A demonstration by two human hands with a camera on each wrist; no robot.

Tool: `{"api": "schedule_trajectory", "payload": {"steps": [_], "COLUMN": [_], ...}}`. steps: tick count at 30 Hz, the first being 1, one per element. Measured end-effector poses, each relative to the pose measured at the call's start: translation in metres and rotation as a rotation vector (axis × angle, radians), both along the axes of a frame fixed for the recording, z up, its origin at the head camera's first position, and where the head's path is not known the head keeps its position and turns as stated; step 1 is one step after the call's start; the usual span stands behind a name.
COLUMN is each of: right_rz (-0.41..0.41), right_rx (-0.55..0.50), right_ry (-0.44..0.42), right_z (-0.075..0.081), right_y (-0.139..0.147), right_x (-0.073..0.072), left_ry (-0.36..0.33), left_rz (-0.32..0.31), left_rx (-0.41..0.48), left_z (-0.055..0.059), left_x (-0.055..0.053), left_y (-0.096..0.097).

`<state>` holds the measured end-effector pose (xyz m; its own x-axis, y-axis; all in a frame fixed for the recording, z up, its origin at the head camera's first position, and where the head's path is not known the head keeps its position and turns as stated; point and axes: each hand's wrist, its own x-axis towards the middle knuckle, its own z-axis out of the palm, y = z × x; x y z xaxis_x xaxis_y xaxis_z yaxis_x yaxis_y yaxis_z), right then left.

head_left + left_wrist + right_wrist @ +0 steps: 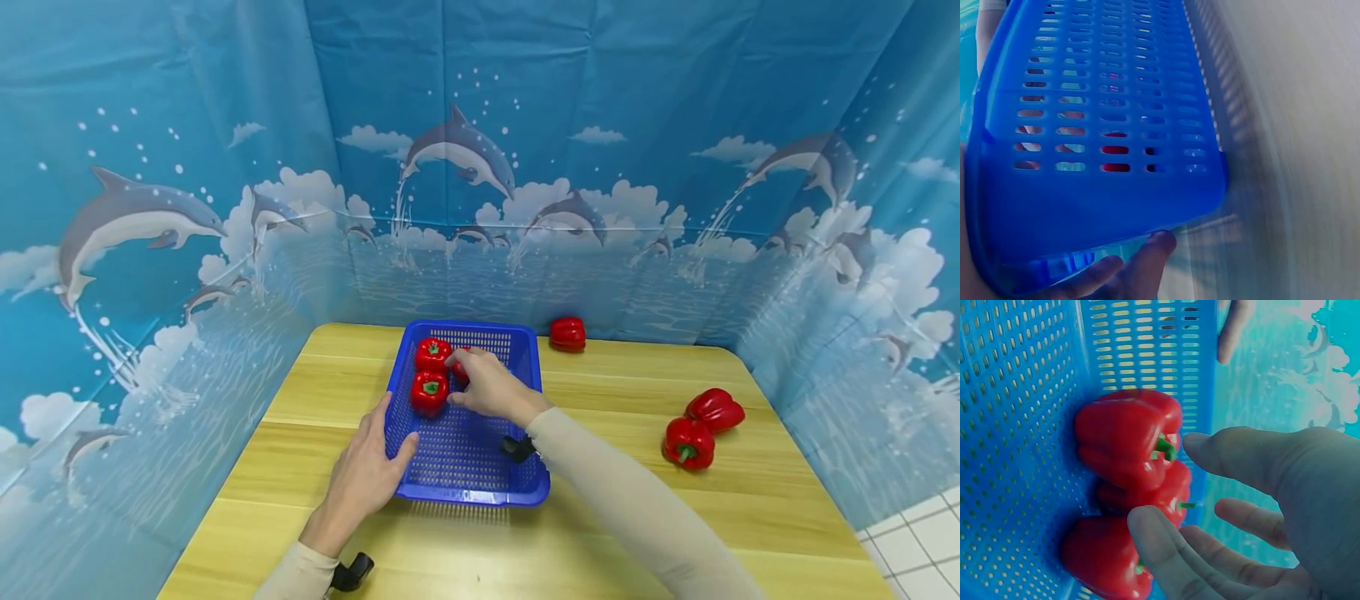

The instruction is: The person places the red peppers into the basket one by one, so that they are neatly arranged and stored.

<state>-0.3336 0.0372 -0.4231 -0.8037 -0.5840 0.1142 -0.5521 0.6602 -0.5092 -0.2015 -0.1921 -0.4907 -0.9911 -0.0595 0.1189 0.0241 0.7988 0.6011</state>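
Observation:
A blue plastic basket with slotted walls stands on the wooden table. Inside its far left part are three red bell peppers: one at the back, another in front, and a third partly hidden by the right hand. My left hand holds the basket's left side, thumb over the rim and fingers outside. Over the peppers, my right hand reaches in. Its thumb and fingers are spread apart in the right wrist view, with no pepper gripped between them.
Beyond the basket's far right corner lies another red pepper. On the right of the wooden table, two more peppers, one lying and one with its stem forward, touch. A dolphin-print curtain surrounds the back and sides.

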Motion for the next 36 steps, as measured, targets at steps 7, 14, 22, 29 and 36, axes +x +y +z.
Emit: {"api": "schedule_trajectory", "payload": {"steps": [7,14,22,29,36], "right_rz": [-0.022,-0.050,-0.096,-0.091,-0.117], "right_rx": [-0.039,-0.044,-0.056,-0.066,-0.103], "right_ry": [-0.033,0.000,-0.030,-0.006,0.047], "right_z": [0.009,0.008,0.009,0.006,0.000], "right_y": [0.016,0.045,0.076,0.100,0.127], "right_x": [0.006,0.014,0.019,0.024,0.032], "left_ry": [-0.036,-0.088,-0.143,-0.199,-0.226], "left_rz": [-0.007,-0.056,-0.100,-0.147,-0.151], "left_rx": [-0.062,-0.021,0.058,0.005,0.011], "left_z": [0.007,0.009,0.009,0.012,0.010], "left_x": [0.000,0.000,0.005,0.009,0.008], "left_y": [-0.002,-0.005,-0.014,-0.020,-0.020]}}
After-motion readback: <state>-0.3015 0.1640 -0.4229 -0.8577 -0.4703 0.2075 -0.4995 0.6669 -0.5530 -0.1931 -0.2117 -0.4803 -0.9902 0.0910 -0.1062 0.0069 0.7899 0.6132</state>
